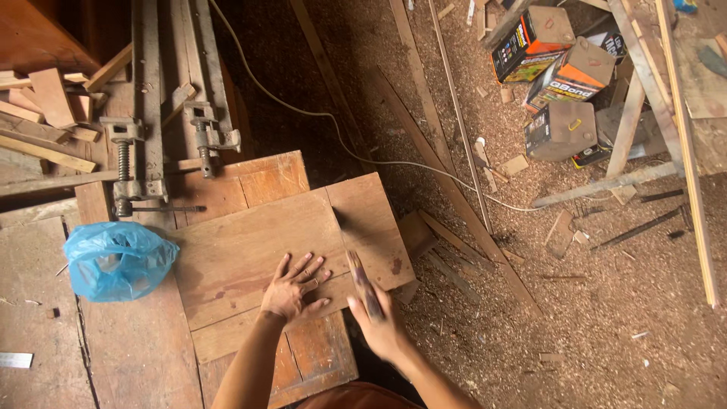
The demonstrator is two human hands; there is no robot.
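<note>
A flat brown wooden board lies tilted on a wooden workbench. My left hand presses flat on the board's near edge, fingers spread. My right hand grips a dark, motion-blurred tool, perhaps a brush, whose tip sits over the board's right part. A dark smudge marks the board near its right corner.
A blue plastic bag lies left of the board. Metal bar clamps rest at the bench's back. Wood offcuts pile at far left. The sawdust floor holds slats, a white cable and boxes.
</note>
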